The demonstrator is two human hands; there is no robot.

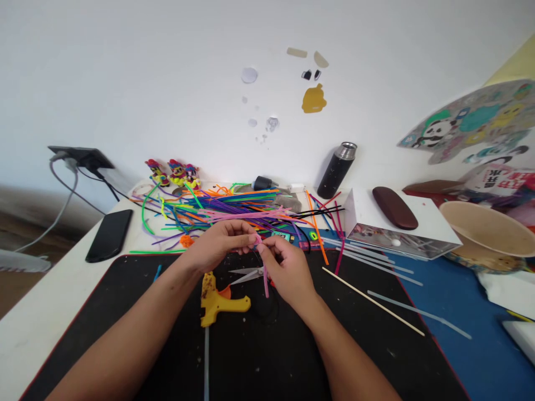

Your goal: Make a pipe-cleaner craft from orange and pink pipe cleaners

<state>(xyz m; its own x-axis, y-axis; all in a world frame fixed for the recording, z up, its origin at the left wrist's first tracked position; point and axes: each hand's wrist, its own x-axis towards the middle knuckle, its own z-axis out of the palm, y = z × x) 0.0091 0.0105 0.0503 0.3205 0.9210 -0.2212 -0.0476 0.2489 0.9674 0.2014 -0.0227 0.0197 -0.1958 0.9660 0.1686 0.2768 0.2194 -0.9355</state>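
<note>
Between my two hands is a pink pipe cleaner (266,283), bent at the top, with its free end hanging down. My left hand (229,240) pinches its upper part from the left. From the right, my right hand (288,267) pinches it too, the fingertips almost meeting those of the left. Below the hands lies a pair of scissors (247,275), blades pointing left, its handles partly hidden by my right hand. A yellow hot glue gun (223,303) rests on the black mat (267,362), with a glue stick (206,362) running from it toward me.
Many coloured pipe cleaners (238,206) are heaped behind the hands. Small figures (175,172) and a black flask (336,170) stand near the wall. A phone (109,235) lies left. Clear glue sticks (384,264), a wooden stick (371,301) and a white box (359,211) are right.
</note>
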